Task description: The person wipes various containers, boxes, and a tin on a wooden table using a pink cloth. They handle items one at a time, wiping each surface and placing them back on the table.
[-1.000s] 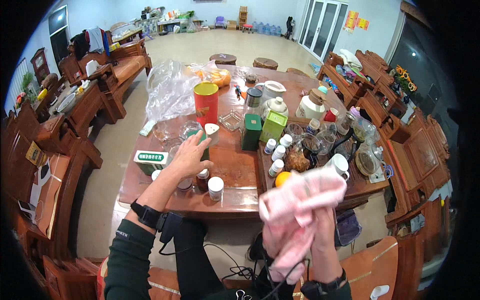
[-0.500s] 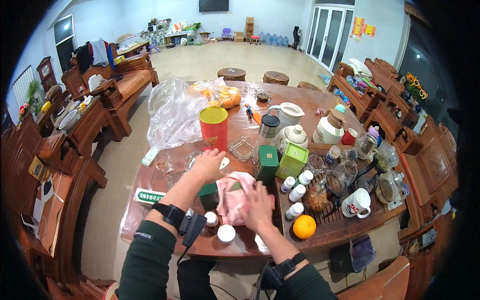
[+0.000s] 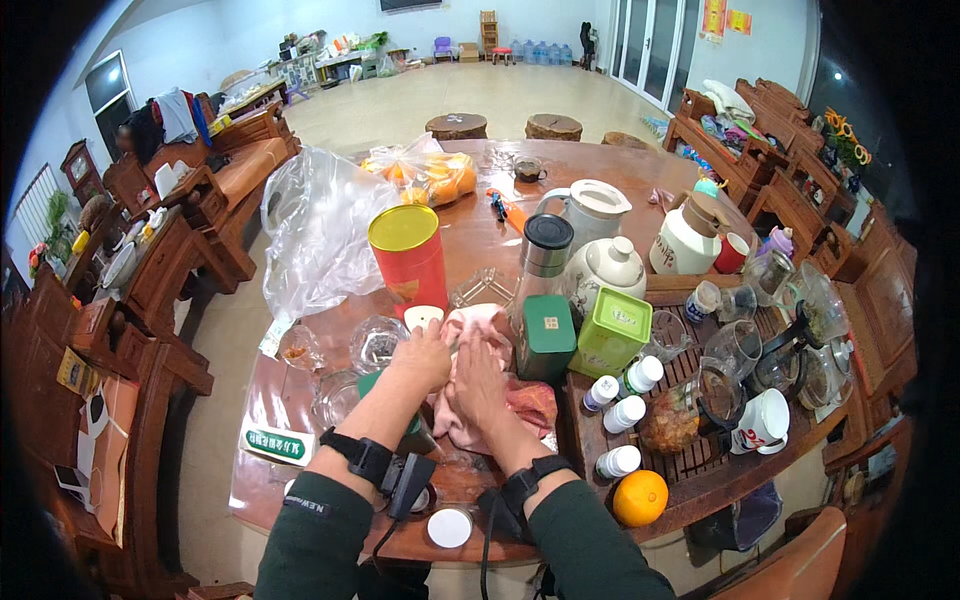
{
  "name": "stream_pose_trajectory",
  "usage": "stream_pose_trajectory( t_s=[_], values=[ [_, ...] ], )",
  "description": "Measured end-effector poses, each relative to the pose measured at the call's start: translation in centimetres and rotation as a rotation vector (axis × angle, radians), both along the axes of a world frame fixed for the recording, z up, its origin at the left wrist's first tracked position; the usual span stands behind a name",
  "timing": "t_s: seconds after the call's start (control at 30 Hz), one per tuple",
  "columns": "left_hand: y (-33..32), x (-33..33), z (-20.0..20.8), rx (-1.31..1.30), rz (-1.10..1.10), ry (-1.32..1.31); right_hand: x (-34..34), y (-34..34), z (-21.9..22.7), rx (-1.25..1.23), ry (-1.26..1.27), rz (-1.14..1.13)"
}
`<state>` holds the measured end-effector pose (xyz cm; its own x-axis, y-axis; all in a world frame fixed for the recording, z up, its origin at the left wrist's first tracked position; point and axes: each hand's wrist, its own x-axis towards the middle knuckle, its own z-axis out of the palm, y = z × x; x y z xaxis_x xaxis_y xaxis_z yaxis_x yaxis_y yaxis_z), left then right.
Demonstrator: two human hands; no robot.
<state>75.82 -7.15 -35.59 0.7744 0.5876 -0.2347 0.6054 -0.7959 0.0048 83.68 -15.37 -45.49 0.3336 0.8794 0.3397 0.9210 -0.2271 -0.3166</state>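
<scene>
A crumpled pink cloth lies on the table in front of me. My right hand rests on top of it, fingers stretched forward and lying flat. Close beside it, my left hand has its fingers bent down at the cloth's left edge; what they hold, if anything, is hidden. Just past those fingertips a small white object shows in part. To the right of the cloth lies a red patterned packet, partly covered. A dark green box is mostly hidden under my left forearm.
A red canister, glass ashtray, tumbler, green tin and lime tin stand beyond my hands. At right, a slatted tea tray carries bottles, glassware and an orange. A white-lidded jar stands near the front edge.
My left hand has come back toward the cloth, and my right hand has moved left and forward onto its middle. More of the red packet shows. The view has shifted slightly.
</scene>
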Motion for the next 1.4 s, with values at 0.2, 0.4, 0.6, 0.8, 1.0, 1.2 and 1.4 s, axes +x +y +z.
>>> stream_pose_trajectory(
  t_s=[0.2, 0.4, 0.6, 0.8, 1.0, 1.2, 1.4],
  values=[
    [0.5, -0.1, -0.5, 0.059, -0.003, -0.091, 0.1, -2.0, 1.5, -0.09, 0.011, -0.059],
    [1.1, -0.4, -0.5, -0.007, 0.007, -0.036, -3.2, -13.1, 2.6, -0.116, -0.034, -0.02],
    [1.1, -0.5, -0.1, -0.068, -0.005, -0.056, -4.6, -15.9, 1.9, -0.15, -0.069, 0.001],
    [1.4, -0.5, -0.2, -0.073, -0.019, -0.108, -0.8, -6.8, 0.0, 0.017, 0.126, 0.129],
    [2.5, -0.8, -1.0, -0.096, -0.033, -0.124, 2.4, 0.7, -0.3, 0.158, 0.119, -0.04],
    [3.0, -0.8, -0.6, -0.257, 0.072, -0.206, 0.5, -3.6, -0.2, -0.021, 0.175, 0.042],
    [1.3, 0.4, 2.8, -0.229, 0.219, -0.187, -2.4, -13.4, 0.3, -0.075, 0.129, 0.042]
  ],
)
